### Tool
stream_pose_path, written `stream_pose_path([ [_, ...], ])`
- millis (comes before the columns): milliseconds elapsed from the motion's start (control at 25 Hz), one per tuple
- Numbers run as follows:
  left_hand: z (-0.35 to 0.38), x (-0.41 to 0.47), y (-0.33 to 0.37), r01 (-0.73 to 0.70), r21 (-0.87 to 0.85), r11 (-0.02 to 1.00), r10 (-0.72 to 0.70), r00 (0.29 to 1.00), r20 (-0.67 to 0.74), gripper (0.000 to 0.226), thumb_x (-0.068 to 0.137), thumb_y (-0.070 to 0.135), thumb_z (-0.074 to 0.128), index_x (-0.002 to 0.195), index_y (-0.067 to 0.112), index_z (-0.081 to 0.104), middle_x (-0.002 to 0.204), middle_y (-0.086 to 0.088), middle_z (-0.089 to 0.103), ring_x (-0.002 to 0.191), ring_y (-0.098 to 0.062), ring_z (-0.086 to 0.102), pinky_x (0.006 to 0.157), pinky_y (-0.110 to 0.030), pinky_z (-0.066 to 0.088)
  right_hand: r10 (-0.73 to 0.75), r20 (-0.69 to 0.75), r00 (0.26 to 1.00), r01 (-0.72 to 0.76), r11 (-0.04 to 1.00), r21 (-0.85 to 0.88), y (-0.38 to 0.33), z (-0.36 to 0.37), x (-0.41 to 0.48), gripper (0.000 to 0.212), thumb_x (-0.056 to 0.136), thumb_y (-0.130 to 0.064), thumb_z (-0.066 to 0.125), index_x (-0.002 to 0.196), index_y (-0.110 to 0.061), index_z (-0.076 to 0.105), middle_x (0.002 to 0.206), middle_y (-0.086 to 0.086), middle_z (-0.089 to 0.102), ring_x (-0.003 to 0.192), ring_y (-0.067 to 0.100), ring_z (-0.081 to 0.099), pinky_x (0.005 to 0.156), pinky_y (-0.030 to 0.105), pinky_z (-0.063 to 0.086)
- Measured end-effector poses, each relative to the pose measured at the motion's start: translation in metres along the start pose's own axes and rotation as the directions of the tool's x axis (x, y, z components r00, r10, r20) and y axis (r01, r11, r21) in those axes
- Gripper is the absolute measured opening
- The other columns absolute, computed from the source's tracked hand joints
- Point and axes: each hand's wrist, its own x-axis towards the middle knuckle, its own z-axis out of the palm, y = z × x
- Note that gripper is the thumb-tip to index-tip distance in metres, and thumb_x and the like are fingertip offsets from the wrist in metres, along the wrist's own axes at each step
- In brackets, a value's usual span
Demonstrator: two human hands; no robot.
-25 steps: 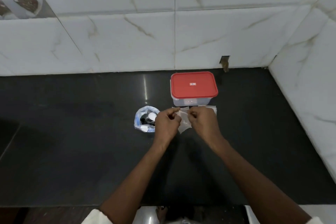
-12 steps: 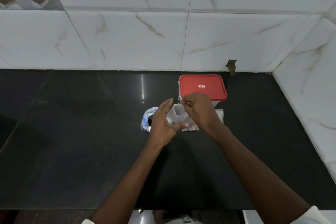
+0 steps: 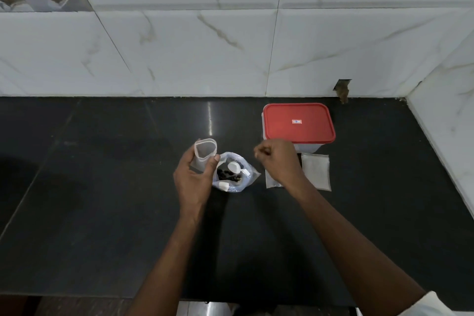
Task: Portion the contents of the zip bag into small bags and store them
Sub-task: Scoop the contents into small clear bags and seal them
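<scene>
Fingers: on the left hand (image 3: 195,182) they curl round a small bag (image 3: 205,152), thumb on one side and fingers (image 3: 189,161) on the other, propping its mouth open and facing up. The right hand (image 3: 278,161) is curled closed just above the counter (image 3: 102,187), and I can see nothing in it.
Zip bag: the zip bag (image 3: 234,174) sits open on the counter between the two hands, just beside the left thumb.
Contents: dark bits and white pieces, loose in the bottom.
Handling: thin soft film, surely very light and a bit slick; it would sag shut if let go. Best held by the stiffer rim, as it is now. The pieces look small enough to pinch out a few at a time.
Risk: a squeeze lower down would likely close the mouth.
Count, bags: one zip bag, one small bag in hand, two spare bags (image 3: 315,172) flat on the counter, one partly under the right wrist.
Count, pieces: about three white; the dark ones are too clumped to count.
Count, box: one box (image 3: 298,123), red lid on, touching the spares at the back.
</scene>
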Motion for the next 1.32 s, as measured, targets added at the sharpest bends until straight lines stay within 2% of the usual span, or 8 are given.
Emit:
stream_pose_path([
  [160,-0.008,-0.001,-0.021,0.074,-0.006,0.997,-0.074,0.997,0.012,0.031,0.084,0.019,0.079,0.114,0.018,0.073,0.106,0.004,0.076,0.097,-0.01,0.072,0.086,-0.03,0.059,0.02,0.094,0.995,0.002,0.974,-0.226,0.017,0.037,-0.018,0.026,0.087,-0.035,0.066,0.105,-0.016,0.071,0.091,0.004,0.07,0.083,0.02,0.064,0.067,0.028,0.044],
  [320,-0.013,-0.003,-0.043,0.219,-0.088,0.972,-0.218,0.976,0.019,0.025,0.088,0.024,0.076,0.112,0.017,0.073,0.102,0.0,0.078,0.098,-0.02,0.074,0.083,-0.036,0.059,-0.107,0.117,0.987,0.152,0.85,-0.504,0.021,0.06,-0.02,0.024,0.095,-0.022,0.054,0.114,-0.013,0.065,0.101,0.008,0.061,0.088,0.027,0.063,0.07,0.034,0.049],
  [520,-0.012,-0.01,-0.048,0.433,-0.307,0.848,-0.402,0.901,0.162,0.014,0.094,0.021,0.068,0.104,0.013,0.074,0.097,-0.009,0.078,0.089,-0.026,0.075,0.078,-0.039,0.061,-0.194,0.105,0.975,0.216,0.742,-0.635,0.011,0.074,-0.025,0.025,0.052,-0.012,0.089,0.067,-0.012,0.068,0.065,0.004,0.059,0.051,0.02,0.059,0.037,0.024,0.039],
  [760,-0.014,-0.005,-0.052,0.542,-0.372,0.754,-0.479,0.84,0.254,0.022,0.098,0.024,0.062,0.112,0.009,0.07,0.111,-0.02,0.074,0.097,-0.032,0.073,0.085,-0.045,0.059,-0.137,0.019,0.99,0.134,0.916,-0.377,0.007,0.094,-0.03,0.011,0.067,-0.01,0.079,0.068,-0.009,0.068,0.065,0.008,0.063,0.046,0.027,0.061,0.038,0.027,0.043],
  [880,-0.014,-0.005,-0.055,0.548,-0.395,0.737,-0.488,0.837,0.25,0.023,0.099,0.022,0.06,0.115,0.007,0.069,0.114,-0.021,0.073,0.1,-0.033,0.072,0.092,-0.048,0.056,-0.246,0.105,0.964,0.267,0.867,-0.422,0.018,0.095,-0.023,0.011,0.07,-0.006,0.077,0.072,-0.007,0.067,0.073,0.009,0.062,0.051,0.026,0.061,0.039,0.028,0.045],
  [1120,-0.007,-0.009,-0.059,0.542,-0.466,0.7,-0.489,0.839,0.241,0.023,0.1,0.02,0.059,0.115,0.006,0.068,0.12,-0.027,0.069,0.108,-0.038,0.069,0.098,-0.051,0.053,-0.179,0.104,0.978,0.207,0.872,-0.443,0.029,0.086,-0.018,0.025,0.096,-0.018,0.048,0.106,-0.007,0.068,0.106,0.011,0.063,0.087,0.03,0.064,0.072,0.038,0.051],
  [1240,-0.005,-0.01,-0.058,0.513,-0.457,0.726,-0.445,0.858,0.255,0.023,0.098,0.02,0.06,0.111,0.005,0.07,0.119,-0.03,0.068,0.111,-0.045,0.066,0.101,-0.056,0.049,-0.136,0.065,0.989,0.148,0.956,-0.252,0.015,0.09,-0.027,0.02,0.089,-0.014,0.054,0.073,-0.007,0.065,0.074,0.008,0.062,0.065,0.023,0.057,0.06,0.032,0.039],
  [1320,-0.003,-0.008,-0.052,0.462,-0.423,0.779,-0.368,0.884,0.288,0.027,0.097,0.022,0.063,0.113,0.002,0.07,0.116,-0.03,0.069,0.111,-0.049,0.065,0.101,-0.058,0.049,0.024,-0.047,0.999,-0.026,0.998,-0.052,0.016,0.09,-0.026,0.034,0.081,-0.01,0.06,0.049,-0.012,0.047,0.048,0.002,0.046,0.046,0.014,0.042,0.05,0.032,0.034],
])
